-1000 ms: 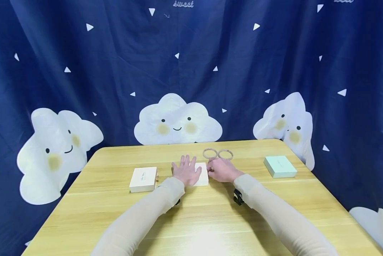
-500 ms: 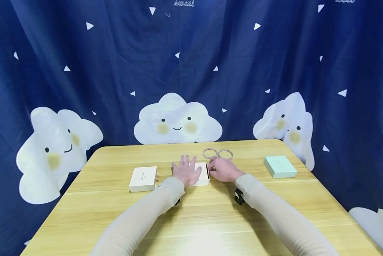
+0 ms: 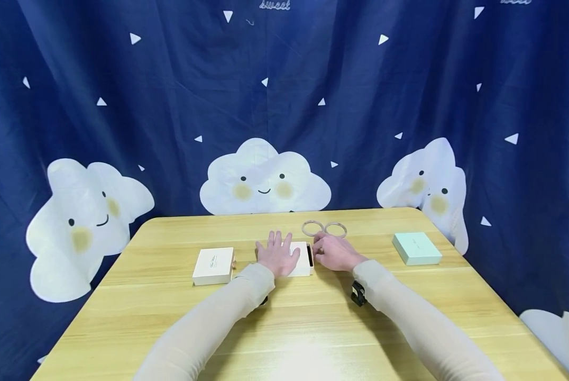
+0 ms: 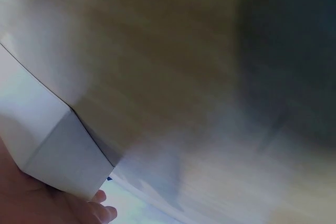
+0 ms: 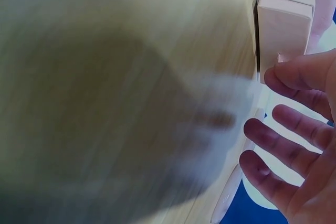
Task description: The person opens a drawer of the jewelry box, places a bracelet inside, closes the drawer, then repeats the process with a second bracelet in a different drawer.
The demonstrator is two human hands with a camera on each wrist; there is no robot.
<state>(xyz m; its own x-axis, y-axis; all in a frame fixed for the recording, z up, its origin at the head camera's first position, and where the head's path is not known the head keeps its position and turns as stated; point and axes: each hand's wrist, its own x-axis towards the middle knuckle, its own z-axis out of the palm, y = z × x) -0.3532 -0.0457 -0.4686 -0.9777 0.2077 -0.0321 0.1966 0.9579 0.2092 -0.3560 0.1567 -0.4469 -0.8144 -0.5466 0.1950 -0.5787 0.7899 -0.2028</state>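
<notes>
beside right fingers (image 3: 319,247): white box (image 3: 301,260)

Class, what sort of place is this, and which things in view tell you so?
Probably a staged tabletop recording set, not a lived-in room: a cloud-print curtain hung as a backdrop, a wooden table, and small boxes with two bangles laid out.

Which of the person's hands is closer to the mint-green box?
Right. The right hand lies between the white drawer box and the mint-green box; the left hand rests flat on the white one, farther away.
</notes>
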